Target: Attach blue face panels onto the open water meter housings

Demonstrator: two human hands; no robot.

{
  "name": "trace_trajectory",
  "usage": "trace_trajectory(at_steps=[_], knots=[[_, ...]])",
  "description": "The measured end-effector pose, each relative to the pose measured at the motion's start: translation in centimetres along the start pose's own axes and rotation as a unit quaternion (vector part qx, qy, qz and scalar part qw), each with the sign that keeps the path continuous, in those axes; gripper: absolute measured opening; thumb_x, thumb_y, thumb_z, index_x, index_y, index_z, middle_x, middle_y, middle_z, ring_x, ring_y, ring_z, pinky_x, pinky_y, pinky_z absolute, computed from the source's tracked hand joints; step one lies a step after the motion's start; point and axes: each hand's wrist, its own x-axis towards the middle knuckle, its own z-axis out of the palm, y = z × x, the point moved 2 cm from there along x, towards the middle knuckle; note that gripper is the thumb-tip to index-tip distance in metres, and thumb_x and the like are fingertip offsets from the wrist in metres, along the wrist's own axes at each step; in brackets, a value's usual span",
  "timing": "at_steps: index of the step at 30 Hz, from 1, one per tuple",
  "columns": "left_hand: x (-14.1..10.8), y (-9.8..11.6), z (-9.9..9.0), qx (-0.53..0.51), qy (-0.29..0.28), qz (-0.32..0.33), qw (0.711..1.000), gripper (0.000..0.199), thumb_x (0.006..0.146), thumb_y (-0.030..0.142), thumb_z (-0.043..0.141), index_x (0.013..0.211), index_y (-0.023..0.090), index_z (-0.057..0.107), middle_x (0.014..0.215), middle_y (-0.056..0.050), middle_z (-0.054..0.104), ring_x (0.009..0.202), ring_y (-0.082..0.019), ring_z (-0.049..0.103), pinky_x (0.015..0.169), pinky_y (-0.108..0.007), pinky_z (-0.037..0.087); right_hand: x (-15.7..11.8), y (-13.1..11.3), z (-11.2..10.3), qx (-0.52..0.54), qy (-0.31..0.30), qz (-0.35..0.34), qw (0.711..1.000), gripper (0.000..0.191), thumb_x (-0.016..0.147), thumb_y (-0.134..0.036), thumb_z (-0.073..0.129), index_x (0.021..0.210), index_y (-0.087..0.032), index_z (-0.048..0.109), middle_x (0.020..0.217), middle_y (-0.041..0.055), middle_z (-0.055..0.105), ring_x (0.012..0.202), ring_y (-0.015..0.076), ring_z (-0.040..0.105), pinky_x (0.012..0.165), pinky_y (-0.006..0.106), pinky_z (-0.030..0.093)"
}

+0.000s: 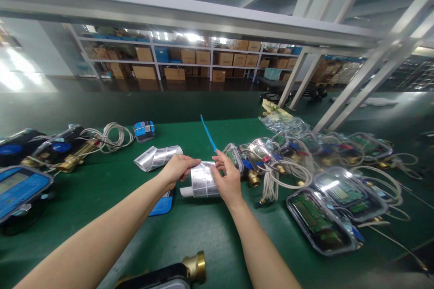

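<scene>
Left hand [179, 168] and right hand [228, 180] pinch a label strip [205, 188] before the worktop's far edge [176, 127], labels [199, 175] apparently unpeeled.

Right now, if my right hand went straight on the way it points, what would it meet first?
Beyond the silver labels it holds, your right hand would probably meet the blue strip first; from this one view, depth and contact are unclear.

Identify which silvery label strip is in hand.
The nearer strip, held by the left hand and right hand; the other strip lies curled on the green bench, beyond the left hand.
</scene>
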Motion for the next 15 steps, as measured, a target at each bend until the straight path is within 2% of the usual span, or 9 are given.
trace_trajectory(at_steps=[4, 8, 15], knots=[[0.16, -0.03, 0.01, 0.001, 0.004, 0.009, 1.000, 0.046, 0.095, 0.031, 0.058, 0.056, 0.015, 0.040, 0.044, 0.011, 0.029, 0.034, -0.004, 0.024, 0.035, -0.017, 0.024, 0.05, 0.08, 0.09, 0.020, 0.000, 0.023, 1.000, 0.045, 0.083, -0.011, 0.055, 0.127, -0.019, 0.060, 0.094, 0.0049, 0.068, 0.077, 0.0151, 0.063, 0.071, 0.027, 0.056], [0.28, -0.06, 0.06, 0.004, 0.005, 0.013, 1.000, 0.045, 0.095, 0.032, 0.059, 0.057, 0.015, 0.041, 0.045, 0.011, 0.030, 0.034, -0.004, 0.025, 0.035, -0.017, 0.024, 0.01, 0.12, 0.06, 0.017, 0.006, 0.036, 0.999, 0.045, 0.082, -0.011, 0.056, 0.126, -0.022, 0.060, 0.095, 0.0047, 0.066, 0.077, 0.0152, 0.062, 0.068, 0.027, 0.054], [0.30, -0.07, 0.04, 0.017, 0.018, 0.034, 0.999, 0.044, 0.094, 0.032, 0.060, 0.058, 0.015, 0.044, 0.044, 0.011, 0.031, 0.034, -0.004, 0.025, 0.035, -0.017, 0.023, 0.09, 0.19, 0.14, 0.031, 0.006, 0.087, 0.996, 0.047, 0.081, -0.013, 0.058, 0.127, -0.018, 0.059, 0.100, 0.0067, 0.067, 0.076, 0.0148, 0.062, 0.067, 0.027, 0.052]])
